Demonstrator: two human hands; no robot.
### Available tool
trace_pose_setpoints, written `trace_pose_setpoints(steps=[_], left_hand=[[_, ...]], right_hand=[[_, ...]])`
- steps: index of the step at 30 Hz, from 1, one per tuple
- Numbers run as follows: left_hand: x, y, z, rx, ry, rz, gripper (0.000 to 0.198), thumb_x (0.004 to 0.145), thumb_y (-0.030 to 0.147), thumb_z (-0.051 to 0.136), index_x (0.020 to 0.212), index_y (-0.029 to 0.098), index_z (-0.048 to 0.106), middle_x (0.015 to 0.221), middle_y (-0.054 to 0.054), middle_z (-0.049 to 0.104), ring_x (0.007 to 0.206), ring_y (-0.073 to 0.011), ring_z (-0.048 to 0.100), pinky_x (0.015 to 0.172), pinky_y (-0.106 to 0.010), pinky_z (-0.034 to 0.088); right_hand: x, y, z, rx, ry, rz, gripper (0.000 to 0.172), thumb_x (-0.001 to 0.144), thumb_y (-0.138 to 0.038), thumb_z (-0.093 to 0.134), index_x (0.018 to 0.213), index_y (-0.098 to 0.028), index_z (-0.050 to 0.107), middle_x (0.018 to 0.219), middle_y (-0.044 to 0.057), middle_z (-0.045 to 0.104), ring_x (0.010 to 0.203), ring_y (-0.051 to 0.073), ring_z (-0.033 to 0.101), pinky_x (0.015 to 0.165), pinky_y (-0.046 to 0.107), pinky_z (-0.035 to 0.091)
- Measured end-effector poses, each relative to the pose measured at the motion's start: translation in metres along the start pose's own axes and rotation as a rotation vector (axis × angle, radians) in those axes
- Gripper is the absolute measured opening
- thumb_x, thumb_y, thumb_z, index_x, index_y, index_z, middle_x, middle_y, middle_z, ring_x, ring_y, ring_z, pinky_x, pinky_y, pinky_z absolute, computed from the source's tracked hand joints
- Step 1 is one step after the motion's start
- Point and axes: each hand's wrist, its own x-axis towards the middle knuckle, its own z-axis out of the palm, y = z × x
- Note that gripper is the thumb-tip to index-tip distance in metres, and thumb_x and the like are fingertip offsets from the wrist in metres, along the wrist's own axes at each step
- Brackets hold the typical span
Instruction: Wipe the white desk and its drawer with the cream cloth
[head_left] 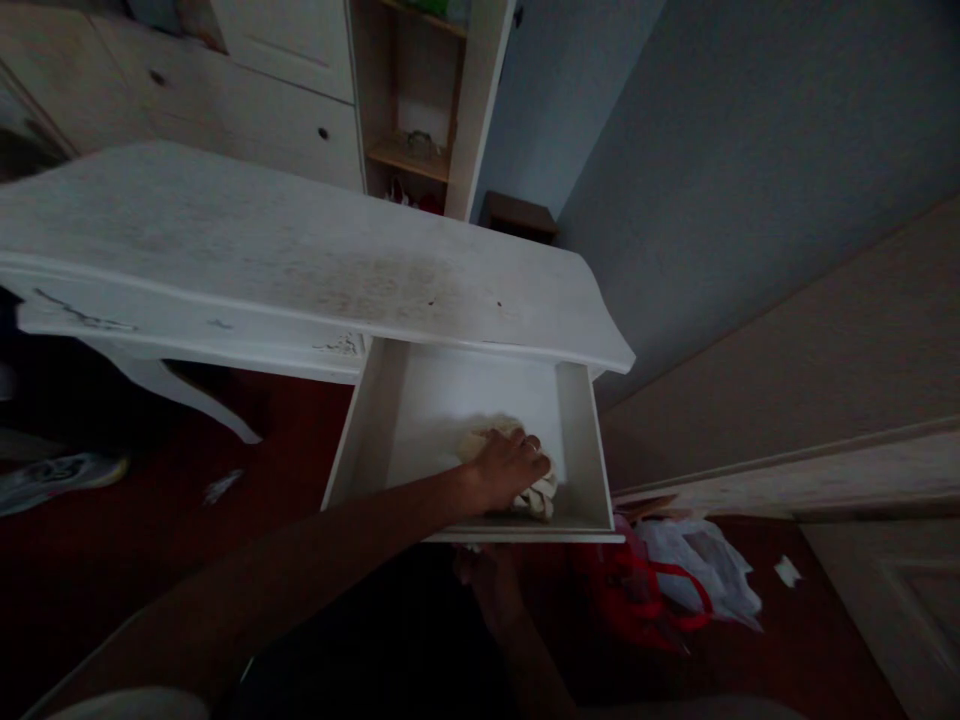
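Observation:
My left hand (508, 468) presses a crumpled cream cloth (538, 495) against the bottom of a pulled-out white drawer (480, 385). Its fingers are bent over the cloth, near the drawer's front right part. Below the drawer's front edge, my right hand (487, 585) is closed in shadow, close to a small pale bit (472, 547). What its fingers hold is hidden. The drawer belongs to a white table (517, 265) with brown smudges and two small dark spots on its top.
A grey wall (750, 180) rises on the right. Cabinets (247, 110) and open shelves (409, 155) stand behind the table. On the dark red floor lie a red bag (630, 590), a white plastic bag (705, 560) and, at left, a shoe (60, 475).

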Motion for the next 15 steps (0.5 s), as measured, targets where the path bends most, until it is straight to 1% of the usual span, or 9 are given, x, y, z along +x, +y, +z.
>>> trace_pose_setpoints(steps=[2,4,7,10,12,15], left_hand=[[-0.013,-0.007,0.001,0.042,0.019,0.012,0.042,0.080,0.015,0.060,0.121,0.022,0.057,0.128,-0.015,0.057,0.114,-0.0335,0.052,0.080,-0.046,0.051],[-0.026,-0.022,-0.002,0.083,0.026,0.005,0.040,0.082,0.015,0.058,0.121,0.023,0.057,0.127,-0.014,0.057,0.112,-0.0329,0.053,0.079,-0.044,0.051],[-0.046,-0.059,-0.021,0.182,0.021,-0.108,0.037,0.084,0.011,0.052,0.118,0.024,0.058,0.125,-0.014,0.058,0.111,-0.0324,0.052,0.078,-0.042,0.049],[-0.064,-0.099,-0.045,0.287,-0.027,-0.212,0.036,0.085,0.008,0.047,0.114,0.024,0.060,0.128,-0.014,0.057,0.113,-0.0339,0.051,0.080,-0.044,0.048],[-0.072,-0.119,-0.055,0.310,-0.047,-0.234,0.035,0.085,0.009,0.048,0.113,0.023,0.061,0.133,-0.015,0.055,0.117,-0.0354,0.050,0.083,-0.046,0.047],[-0.079,-0.138,-0.057,0.237,-0.051,-0.256,0.041,0.080,0.011,0.058,0.119,0.025,0.060,0.139,-0.015,0.051,0.121,-0.0355,0.050,0.087,-0.045,0.047]], right_hand=[[0.000,-0.001,0.000,0.004,0.006,0.006,0.036,0.072,-0.053,0.075,0.077,-0.019,0.067,0.072,0.002,0.069,0.046,0.009,0.045,0.047,0.025,0.038],[0.000,0.000,-0.001,0.006,0.011,0.004,0.037,0.071,-0.054,0.076,0.076,-0.018,0.068,0.072,0.003,0.070,0.045,0.009,0.046,0.047,0.025,0.040],[-0.001,0.003,-0.004,0.017,0.003,-0.010,0.037,0.071,-0.054,0.077,0.077,-0.018,0.070,0.073,0.003,0.071,0.045,0.010,0.048,0.049,0.027,0.042],[0.001,0.006,-0.008,0.044,-0.008,0.000,0.033,0.072,-0.052,0.077,0.077,-0.019,0.071,0.074,0.003,0.072,0.046,0.010,0.051,0.051,0.028,0.043],[0.002,0.008,-0.010,0.057,-0.003,0.007,0.031,0.072,-0.049,0.078,0.077,-0.020,0.071,0.074,0.003,0.072,0.047,0.011,0.051,0.051,0.028,0.043],[0.002,0.008,-0.011,0.049,-0.008,0.007,0.030,0.072,-0.048,0.078,0.079,-0.019,0.072,0.075,0.004,0.071,0.049,0.012,0.053,0.049,0.028,0.042]])
